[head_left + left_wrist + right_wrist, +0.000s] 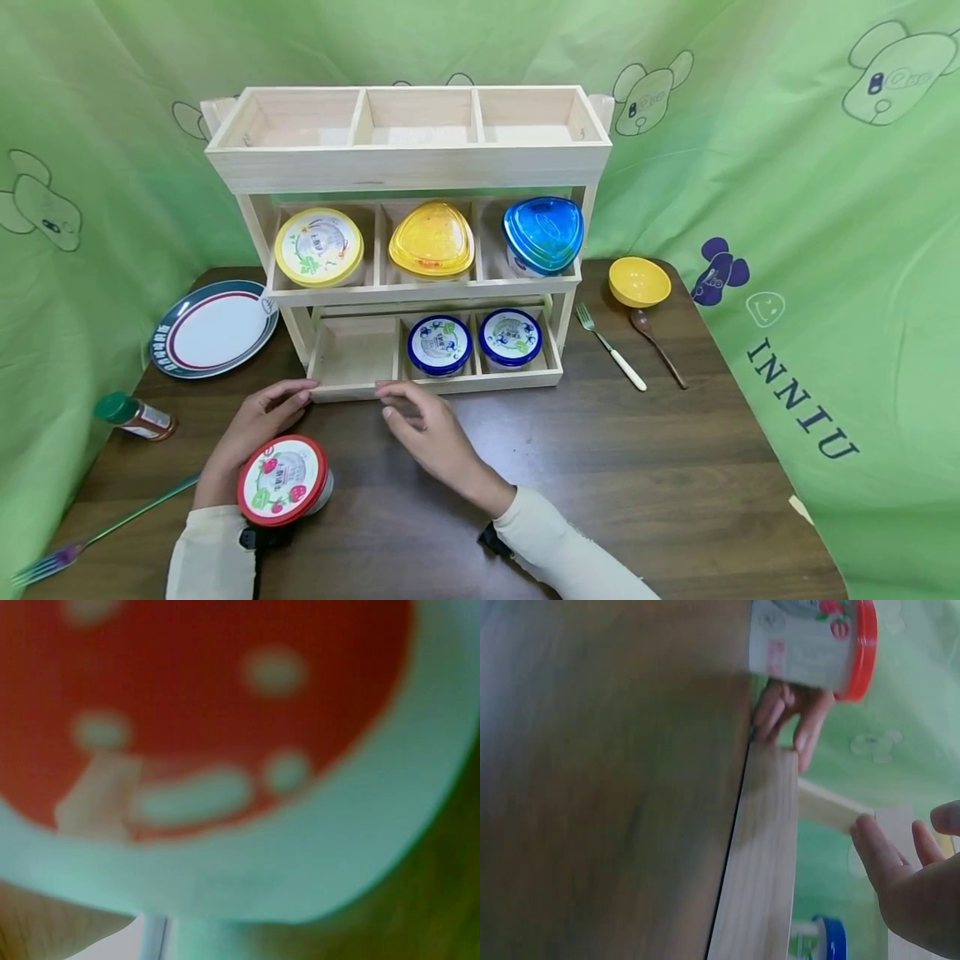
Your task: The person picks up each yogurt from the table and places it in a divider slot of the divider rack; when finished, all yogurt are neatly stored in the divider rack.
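Observation:
My left hand [258, 425] grips the lower left front corner of a wooden three-tier rack [408, 171], one finger over the top of the board. My right hand [435, 433] is at the middle of the bottom tier's front edge, its fingers loosely bent and holding nothing. Beside my left wrist stands a red-lidded tub [283, 481] with strawberries on its lid. A blurred red and white surface [225, 682] fills the left wrist view. Two blue-lidded tubs, one in the middle [439, 344] and one on the right [511, 337], sit in the bottom tier; its left compartment is bare.
The middle tier bears a round yellow-lidded tub [319, 247], a yellow triangular-lidded container [432, 239] and a blue-lidded container [543, 235]. Left are a plate [217, 329], spice jar [135, 416] and fork [105, 531]; right, a yellow bowl [639, 282], white-handled fork [611, 348] and wooden spoon [658, 347].

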`<state>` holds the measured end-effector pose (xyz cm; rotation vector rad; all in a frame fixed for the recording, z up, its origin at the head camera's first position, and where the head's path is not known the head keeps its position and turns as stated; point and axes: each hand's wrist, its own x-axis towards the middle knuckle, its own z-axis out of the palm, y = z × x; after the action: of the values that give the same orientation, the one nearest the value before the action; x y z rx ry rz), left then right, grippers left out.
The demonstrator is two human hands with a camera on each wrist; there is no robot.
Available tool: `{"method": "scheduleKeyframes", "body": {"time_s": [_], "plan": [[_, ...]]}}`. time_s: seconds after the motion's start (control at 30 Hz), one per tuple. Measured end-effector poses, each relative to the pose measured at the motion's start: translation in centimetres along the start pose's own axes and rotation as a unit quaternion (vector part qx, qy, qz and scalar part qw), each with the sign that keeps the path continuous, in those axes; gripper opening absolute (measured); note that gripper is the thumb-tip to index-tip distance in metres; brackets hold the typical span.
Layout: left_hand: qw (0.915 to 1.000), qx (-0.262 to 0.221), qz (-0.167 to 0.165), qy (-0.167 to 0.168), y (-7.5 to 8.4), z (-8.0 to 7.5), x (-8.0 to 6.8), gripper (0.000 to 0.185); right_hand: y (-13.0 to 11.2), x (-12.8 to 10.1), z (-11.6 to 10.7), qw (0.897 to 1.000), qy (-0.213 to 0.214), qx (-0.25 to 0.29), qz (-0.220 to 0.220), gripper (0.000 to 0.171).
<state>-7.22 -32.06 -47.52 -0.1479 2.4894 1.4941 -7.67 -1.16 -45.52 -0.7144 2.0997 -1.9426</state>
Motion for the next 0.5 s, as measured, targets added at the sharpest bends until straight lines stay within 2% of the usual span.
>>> {"method": "scheduleKeyframes", "body": {"time_s": [0.17, 0.5], "plan": [[1.0, 0.001, 0.007, 0.003, -0.1, 0.0, -0.1, 0.051, 0.0, -0.3, 1.8, 0.999, -0.046, -0.005, 0.006, 0.029], [0.9998, -0.007, 0.018, 0.005, -0.3, 0.1, 0.1, 0.048, 0.3, -0.6, 4.1, 0.993, -0.097, -0.061, -0.038, 0.03]]}}
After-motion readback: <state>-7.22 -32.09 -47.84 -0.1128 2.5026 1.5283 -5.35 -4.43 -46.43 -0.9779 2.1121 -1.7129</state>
